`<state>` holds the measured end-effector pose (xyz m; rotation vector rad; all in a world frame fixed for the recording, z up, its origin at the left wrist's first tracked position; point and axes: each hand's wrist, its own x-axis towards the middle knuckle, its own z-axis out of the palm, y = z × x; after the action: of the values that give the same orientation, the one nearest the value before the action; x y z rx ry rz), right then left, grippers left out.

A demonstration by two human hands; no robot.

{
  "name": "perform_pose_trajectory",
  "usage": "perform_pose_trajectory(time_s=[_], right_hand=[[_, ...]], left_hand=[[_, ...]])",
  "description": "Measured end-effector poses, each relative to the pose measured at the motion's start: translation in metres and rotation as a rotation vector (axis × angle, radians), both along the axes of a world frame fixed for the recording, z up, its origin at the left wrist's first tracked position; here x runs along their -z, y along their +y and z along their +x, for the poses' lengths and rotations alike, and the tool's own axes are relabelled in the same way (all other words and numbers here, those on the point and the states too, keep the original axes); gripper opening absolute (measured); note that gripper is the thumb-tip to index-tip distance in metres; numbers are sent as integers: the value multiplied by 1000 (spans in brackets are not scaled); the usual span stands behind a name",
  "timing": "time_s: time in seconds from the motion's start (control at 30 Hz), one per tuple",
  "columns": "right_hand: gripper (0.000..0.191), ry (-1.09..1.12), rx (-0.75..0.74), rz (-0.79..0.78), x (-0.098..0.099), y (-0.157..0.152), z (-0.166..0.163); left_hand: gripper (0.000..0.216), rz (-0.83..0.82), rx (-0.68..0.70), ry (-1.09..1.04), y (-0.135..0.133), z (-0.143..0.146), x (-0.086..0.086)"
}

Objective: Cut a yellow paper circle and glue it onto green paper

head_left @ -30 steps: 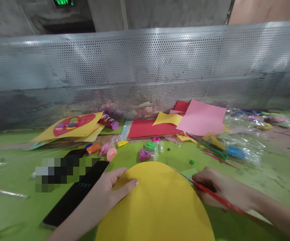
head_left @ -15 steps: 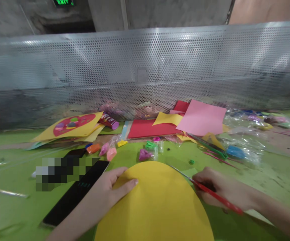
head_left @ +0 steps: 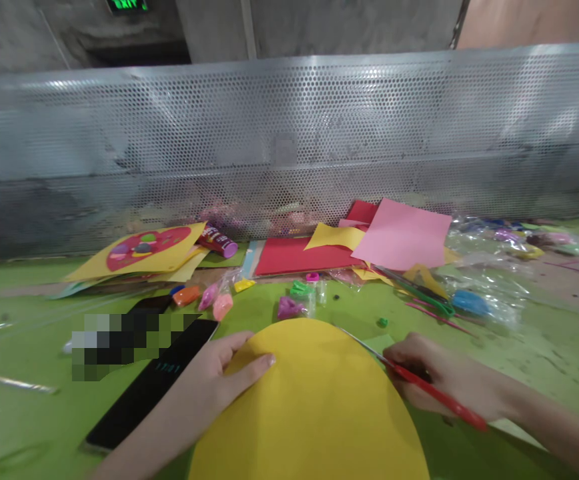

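Observation:
A yellow sheet of paper [head_left: 314,407] with a rounded upper edge fills the bottom middle of the head view. My left hand [head_left: 237,370] pinches its left edge, thumb on top and the other fingers behind. In my right hand [head_left: 422,370] is a pair of red-handled scissors [head_left: 437,395], gripped by the handles. Their thin blade lies along the paper's upper right edge, pointing up and left. The lower part of the sheet runs out of view. A black phone [head_left: 154,387] lies under and beside my left forearm.
Behind are red paper [head_left: 304,257], a pink sheet [head_left: 404,233] and a yellow card with a red heart [head_left: 139,250]. Small clay packets, such as a purple one [head_left: 289,307], lie mid-table. Green-handled scissors [head_left: 432,303] rest at right. A perforated metal panel [head_left: 289,147] borders the back.
Almost nothing differs. The yellow paper's top edge sits very slightly higher; both hands and the scissors keep nearly the same place.

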<state>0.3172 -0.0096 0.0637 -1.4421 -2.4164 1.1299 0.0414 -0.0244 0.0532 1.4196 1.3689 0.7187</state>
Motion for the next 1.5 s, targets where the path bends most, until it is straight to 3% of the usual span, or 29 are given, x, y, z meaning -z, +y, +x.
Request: perform_pose_trajectory(time_s=[0.63, 0.83, 1.5], right_hand=[[15, -6, -32, 71, 2, 0, 2], [14, -14, -22, -33, -2, 1, 3], [12, -22, -12, 49, -1, -2, 0]], left_hand=[[28, 32, -25, 22, -3, 2, -7], [24, 21, 38, -42, -1, -5, 1], [23, 14, 28, -57, 0, -8, 8]])
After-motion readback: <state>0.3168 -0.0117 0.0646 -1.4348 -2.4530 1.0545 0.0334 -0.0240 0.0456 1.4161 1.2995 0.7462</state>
